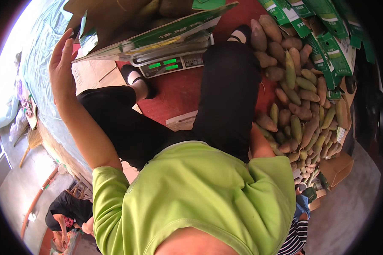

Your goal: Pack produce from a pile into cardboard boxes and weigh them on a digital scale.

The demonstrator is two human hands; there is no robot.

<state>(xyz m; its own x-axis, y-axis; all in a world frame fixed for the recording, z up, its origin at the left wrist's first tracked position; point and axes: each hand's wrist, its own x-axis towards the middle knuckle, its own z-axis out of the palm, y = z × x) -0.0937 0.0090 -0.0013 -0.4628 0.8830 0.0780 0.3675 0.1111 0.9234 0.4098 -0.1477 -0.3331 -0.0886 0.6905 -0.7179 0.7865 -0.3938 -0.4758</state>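
My left hand (63, 70) is raised at the left side of an upright cardboard box (166, 36). Its fingers are stretched out and lie along the box's corner and flap. The box is green and white outside, brown inside, and some dark, rounded produce shows in it. Under it is a weighing scale (170, 65) with lit green digits. My right forearm (259, 142) runs down beside my right thigh, and the hand itself is hidden. Nearest to that arm lies a big pile of long, pinkish-brown and green produce (301, 112); its exact kind is unclear.
Green and white cartons (327, 55) stand behind the pile, and an open brown box (337, 170) lies beside it. Red flooring (174, 100) is under my feet. A person in black (70, 208) bends at lower left; a striped sleeve (295, 238) shows at lower right.
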